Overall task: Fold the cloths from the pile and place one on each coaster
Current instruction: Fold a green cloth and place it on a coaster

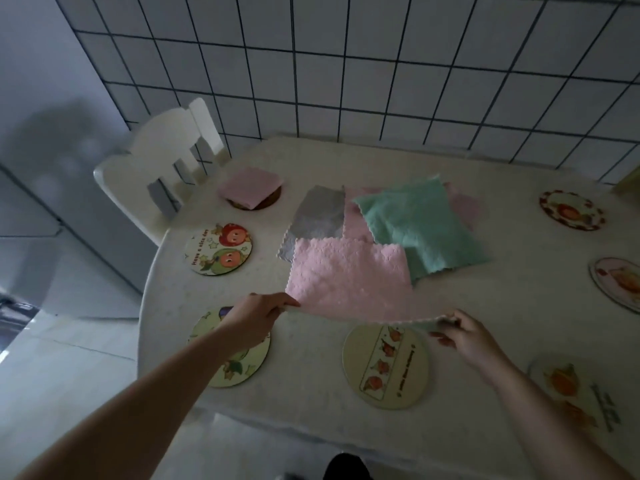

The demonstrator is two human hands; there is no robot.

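Between our hands: we hold a pink cloth by its two near corners, raised just above the worktop, its far edge lying on the pile.
Left hand: fingers and thumb pinch the near left corner.
Right hand: fingertips pinch the near right corner; the edge between the two sags a little.
Step in hand: we judge this the start of a fold. To do it well, we should keep the near edge taut, carry both corners forward together to meet the far corners, and smooth the crease before halving again.
Pile: a green cloth on top, a grey cloth and more pink beneath, mid-worktop.
Done so far: one folded pink cloth sits on the far left coaster.
Coasters waiting: one with cartoon faces at left, one under our left wrist, one with fruit just below the held cloth, more along the right edge.
Worktop: pale, speckled, with a rounded edge.
Room: white chair at the far left corner, white tiled wall with dark grout behind, dim light.
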